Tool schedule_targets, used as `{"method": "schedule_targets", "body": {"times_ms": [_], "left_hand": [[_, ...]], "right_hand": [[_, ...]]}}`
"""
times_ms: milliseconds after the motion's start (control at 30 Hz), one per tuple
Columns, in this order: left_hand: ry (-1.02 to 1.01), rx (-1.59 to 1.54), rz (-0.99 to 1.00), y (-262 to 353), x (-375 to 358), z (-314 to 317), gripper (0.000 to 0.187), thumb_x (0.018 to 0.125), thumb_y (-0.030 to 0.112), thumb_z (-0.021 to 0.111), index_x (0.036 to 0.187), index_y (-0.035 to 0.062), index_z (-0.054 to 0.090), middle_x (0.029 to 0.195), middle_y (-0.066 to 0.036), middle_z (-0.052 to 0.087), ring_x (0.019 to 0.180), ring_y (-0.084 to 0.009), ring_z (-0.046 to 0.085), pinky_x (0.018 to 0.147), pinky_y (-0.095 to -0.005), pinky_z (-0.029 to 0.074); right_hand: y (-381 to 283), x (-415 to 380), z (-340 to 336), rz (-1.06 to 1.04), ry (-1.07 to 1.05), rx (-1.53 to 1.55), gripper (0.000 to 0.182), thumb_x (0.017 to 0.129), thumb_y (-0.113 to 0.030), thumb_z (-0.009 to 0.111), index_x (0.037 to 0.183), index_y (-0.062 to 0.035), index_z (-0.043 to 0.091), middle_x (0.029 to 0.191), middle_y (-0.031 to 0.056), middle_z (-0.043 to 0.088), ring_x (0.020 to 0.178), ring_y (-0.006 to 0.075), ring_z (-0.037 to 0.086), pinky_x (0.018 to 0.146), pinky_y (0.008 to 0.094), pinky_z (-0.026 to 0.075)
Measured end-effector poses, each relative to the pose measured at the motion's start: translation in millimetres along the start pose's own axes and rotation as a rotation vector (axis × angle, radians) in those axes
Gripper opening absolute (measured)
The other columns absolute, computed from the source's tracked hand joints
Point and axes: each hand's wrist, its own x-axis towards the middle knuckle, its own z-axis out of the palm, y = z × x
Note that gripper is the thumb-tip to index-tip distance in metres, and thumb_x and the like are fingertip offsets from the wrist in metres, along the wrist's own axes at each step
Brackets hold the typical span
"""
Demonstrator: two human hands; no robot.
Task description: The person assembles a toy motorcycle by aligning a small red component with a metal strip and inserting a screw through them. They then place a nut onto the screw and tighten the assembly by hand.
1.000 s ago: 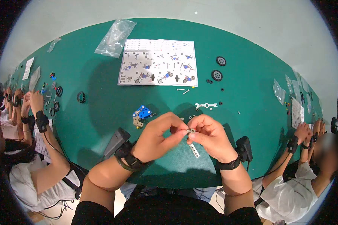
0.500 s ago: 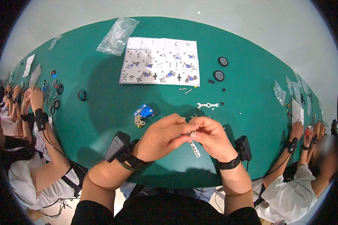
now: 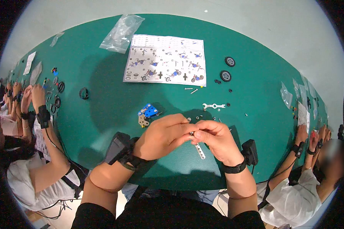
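A perforated metal strip hangs tilted from between my fingertips, its lower end pointing toward my body. My left hand pinches the strip's upper end. Closed at the same end, my right hand has thumb and forefinger pressed together there. A small dark fastener seems to sit at that end, mostly hidden by the fingers. Just beyond my left hand lies a partly built blue and grey-brown assembly with bolts in it. Past my right hand lies a flat metal wrench with small nuts around it.
A printed instruction sheet lies ahead, with a clear plastic bag beside it. Two wheels and small black parts are to the right. Two bolts lie below the sheet. Other people's hands work at both sides.
Both hands stay together on the strip, with the fingers shifting slightly at its upper end. The view has moved a little; the items on the table stay put.
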Motion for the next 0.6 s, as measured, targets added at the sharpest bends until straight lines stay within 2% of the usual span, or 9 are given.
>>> {"method": "schedule_targets", "body": {"times_ms": [267, 400, 600], "left_hand": [[0.050, -0.006, -0.038, -0.3, 1.1, 3.7, 0.033, 0.071, 0.004, 0.069, 0.103, 0.0064, 0.061, 0.083, -0.009, 0.060, 0.072, -0.0235, 0.059, 0.061, -0.0303, 0.047], [0.069, 0.025, -0.082, -4.2, 1.2, 5.1, 0.030, 0.073, 0.006, 0.068, 0.102, 0.0071, 0.061, 0.082, -0.008, 0.061, 0.072, -0.0221, 0.060, 0.061, -0.0295, 0.047], [0.053, -0.015, -0.201, -7.2, 1.8, 2.3, 0.027, 0.073, 0.006, 0.068, 0.099, 0.0062, 0.062, 0.080, -0.008, 0.061, 0.072, -0.0223, 0.060, 0.062, -0.0295, 0.047]], "right_hand": [[2.7, 0.3, 4.5, -0.069, 0.088, -0.122, 0.014, 0.086, -0.005, 0.055, 0.096, 0.0024, 0.060, 0.087, 0.0082, 0.063, 0.074, 0.0128, 0.060, 0.069, 0.0245, 0.050], [7.5, 3.0, 4.8, -0.135, 0.146, -0.147, 0.015, 0.087, -0.007, 0.054, 0.097, -0.0001, 0.061, 0.082, 0.0042, 0.063, 0.072, 0.0089, 0.059, 0.067, 0.0217, 0.048], [7.6, 3.8, 8.1, -0.172, 0.165, -0.175, 0.015, 0.088, -0.006, 0.052, 0.098, -0.0012, 0.062, 0.080, 0.0031, 0.062, 0.071, 0.0082, 0.058, 0.066, 0.0219, 0.048]]}}
